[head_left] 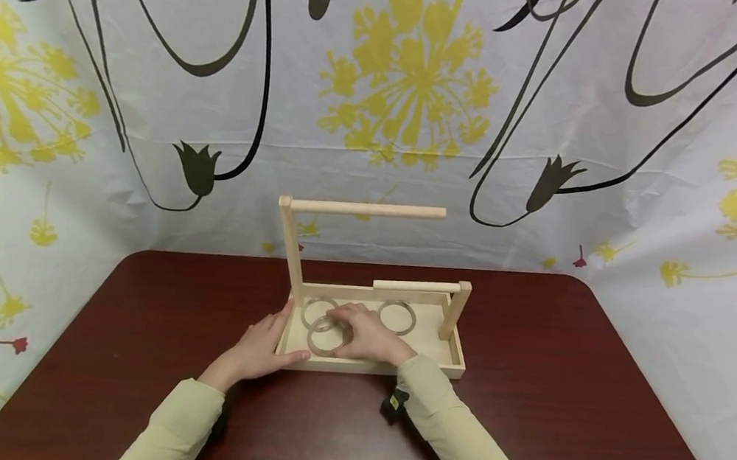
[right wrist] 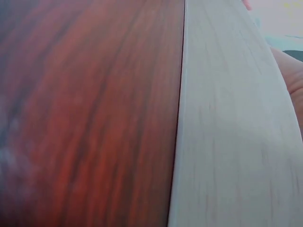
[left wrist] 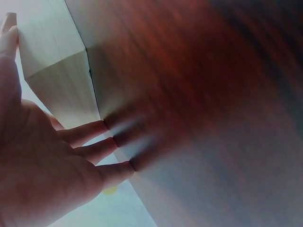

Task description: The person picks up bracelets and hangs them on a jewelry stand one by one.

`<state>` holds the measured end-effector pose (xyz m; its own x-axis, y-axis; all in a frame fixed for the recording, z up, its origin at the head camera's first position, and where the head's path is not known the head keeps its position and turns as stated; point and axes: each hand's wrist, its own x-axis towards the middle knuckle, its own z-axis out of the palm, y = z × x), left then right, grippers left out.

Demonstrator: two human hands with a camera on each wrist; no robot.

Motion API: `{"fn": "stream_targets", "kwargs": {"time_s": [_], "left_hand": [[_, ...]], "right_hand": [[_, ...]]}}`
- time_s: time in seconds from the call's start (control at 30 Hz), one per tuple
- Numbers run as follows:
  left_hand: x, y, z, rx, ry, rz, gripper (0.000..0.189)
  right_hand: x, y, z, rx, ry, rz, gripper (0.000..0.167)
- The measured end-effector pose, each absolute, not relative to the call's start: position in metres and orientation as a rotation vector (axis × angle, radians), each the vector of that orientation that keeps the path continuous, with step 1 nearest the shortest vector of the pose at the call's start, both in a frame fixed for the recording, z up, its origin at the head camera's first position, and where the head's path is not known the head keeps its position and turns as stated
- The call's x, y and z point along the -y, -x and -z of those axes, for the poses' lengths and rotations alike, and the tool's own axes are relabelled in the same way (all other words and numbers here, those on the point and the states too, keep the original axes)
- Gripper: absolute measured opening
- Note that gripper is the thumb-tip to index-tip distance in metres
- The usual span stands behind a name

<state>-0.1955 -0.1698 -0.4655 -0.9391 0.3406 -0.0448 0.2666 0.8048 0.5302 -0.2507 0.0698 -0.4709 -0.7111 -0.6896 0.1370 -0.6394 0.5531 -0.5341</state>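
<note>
My right hand reaches over the front wall of a shallow wooden tray. Its fingers and thumb pinch the right side of a pale ring, which overlaps a second ring behind it. A third ring lies inside the tray, right of that hand. At the tray's left end my left hand rests against the corner, thumb along the front wall. In the left wrist view its extended fingers touch the tabletop beside the wood. The right wrist view catches mostly the tray's front wall.
A tall post at the tray's left carries a long round bar pointing right. On the right a short post bears a lower bar pointing left. The dark red table meets patterned cloth behind.
</note>
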Motion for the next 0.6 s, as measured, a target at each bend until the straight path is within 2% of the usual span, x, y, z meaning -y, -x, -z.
{"fn": "stream_targets", "kwargs": {"time_s": [0.27,0.6], "left_hand": [[0.171,0.197,0.466,-2.837,-0.504,-0.825,0.100],[0.171,0.197,0.466,-2.834,-0.493,-0.817,0.100]], "right_hand": [[-0.069,0.247,0.468,-2.667,1.104,1.033,0.072],[-0.068,0.238,0.463,-2.705,1.166,1.079,0.071]]}}
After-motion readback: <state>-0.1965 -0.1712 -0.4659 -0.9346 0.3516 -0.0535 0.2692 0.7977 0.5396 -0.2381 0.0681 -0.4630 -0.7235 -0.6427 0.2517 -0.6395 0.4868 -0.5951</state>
